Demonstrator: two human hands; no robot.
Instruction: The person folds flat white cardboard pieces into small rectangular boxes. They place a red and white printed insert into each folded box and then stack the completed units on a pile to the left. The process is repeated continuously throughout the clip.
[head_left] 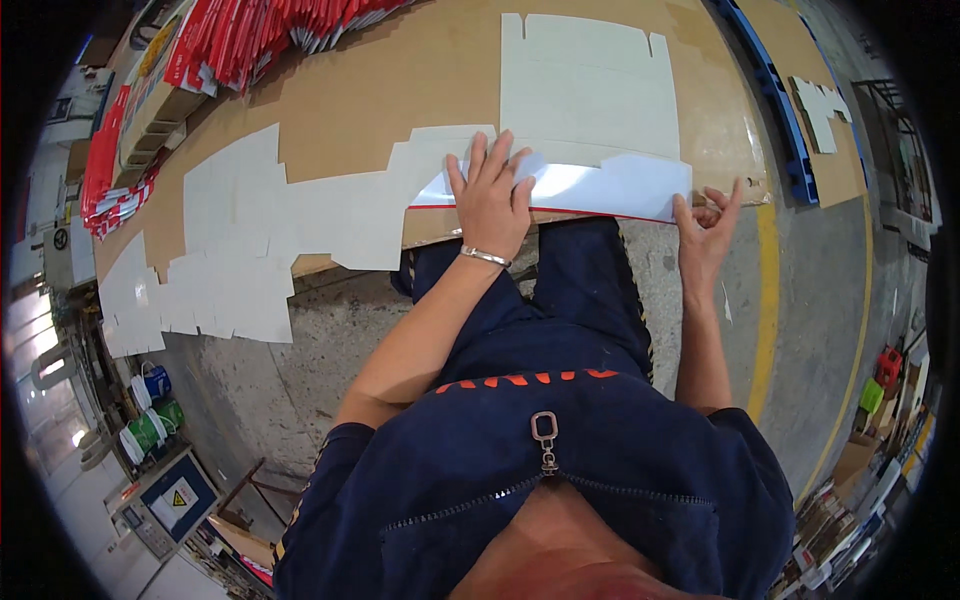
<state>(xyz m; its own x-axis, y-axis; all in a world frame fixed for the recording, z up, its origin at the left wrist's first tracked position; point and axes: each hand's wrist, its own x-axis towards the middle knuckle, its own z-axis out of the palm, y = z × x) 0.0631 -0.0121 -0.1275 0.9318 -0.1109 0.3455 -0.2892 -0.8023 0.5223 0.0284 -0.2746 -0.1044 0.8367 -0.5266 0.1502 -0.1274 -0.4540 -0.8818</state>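
Note:
A flat die-cut white card blank [590, 90] lies on the table in front of me. Along its near edge runs a glossy white folded strip [600, 188] with a thin red border. My left hand [490, 205] presses on the left part of this strip, fingers spread and palm down. At the strip's right end, the thumb of my right hand [706, 225] touches the corner. The index finger of that hand points up and away from the thumb, while its other fingers curl loosely. To the left, more white card blanks [340, 215] overlap one another, some reaching past the table edge.
The brown table [340, 110] carries a pile of red folded cartons [250, 40] at the far left. More red cartons [115, 185] sit beside it. On the right, a blue pallet [785, 120] bears brown cardboard [840, 165]. A control box [165, 505] stands at lower left.

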